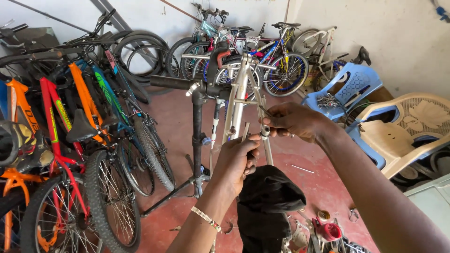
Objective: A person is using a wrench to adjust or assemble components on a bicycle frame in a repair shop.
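Observation:
A silver bicycle frame hangs clamped in a black repair stand in the middle of the room. My left hand, with a beaded bracelet on its wrist, grips a thin metal tool against the frame's lower tubes. My right hand pinches a small metal part where the tubes meet, touching the tip of the tool. A black cloth drapes over something just below both hands.
A row of bicycles leans at the left, more bicycles stand at the back wall. A blue plastic chair with parts on its seat and a beige chair stand right. Small parts and a red object lie on the red floor.

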